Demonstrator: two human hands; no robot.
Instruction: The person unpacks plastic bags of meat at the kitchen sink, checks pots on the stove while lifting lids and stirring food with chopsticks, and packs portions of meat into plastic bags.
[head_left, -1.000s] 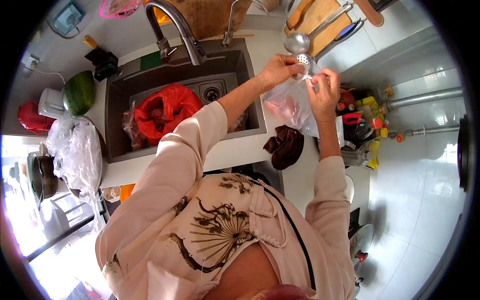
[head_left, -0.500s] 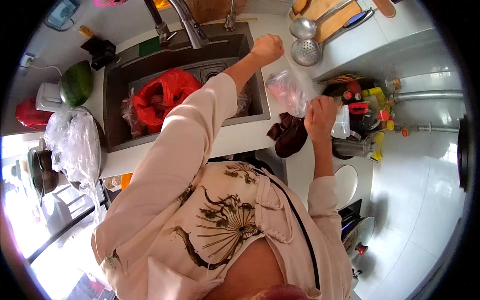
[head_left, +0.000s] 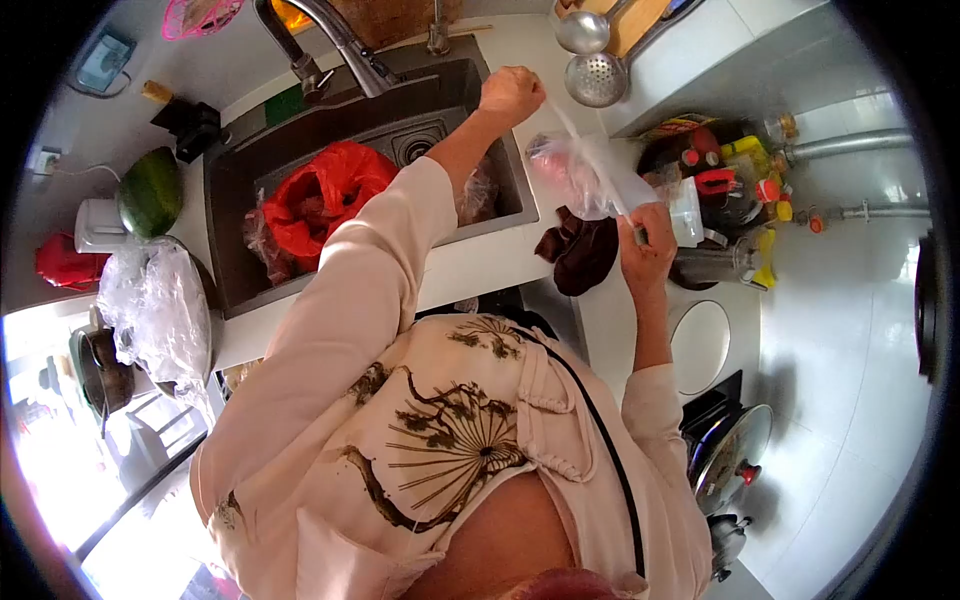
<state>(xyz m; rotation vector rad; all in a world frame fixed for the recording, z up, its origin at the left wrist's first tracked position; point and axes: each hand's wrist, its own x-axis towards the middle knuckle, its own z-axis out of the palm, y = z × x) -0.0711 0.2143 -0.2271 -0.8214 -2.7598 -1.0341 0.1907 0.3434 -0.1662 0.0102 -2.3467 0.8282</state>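
Note:
My left hand [head_left: 512, 95] is closed in a fist beyond the sink's right side, gripping one end of a clear plastic bag's stretched edge. The other end is pinched in my right hand [head_left: 648, 240], over the counter. Between them the clear plastic bag [head_left: 572, 172] rests on the counter, its upper edge drawn into a narrow pale strip. Something pinkish shows through it, too blurred to name. Just below the bag and left of my right hand lies a dark brown, crumpled item [head_left: 582, 255].
A red plastic bag [head_left: 335, 190] sits in the dark sink [head_left: 228, 200] under the faucet [head_left: 345, 50]. Ladle [head_left: 583, 32] and skimmer [head_left: 597, 80] lie at the back. Bottles [head_left: 745, 190] crowd the right; a watermelon [head_left: 150, 190] is at left.
The bag's edge is now stretched straight between my hands. My right hand has shifted slightly right and down in view, and the whole view has shifted a little.

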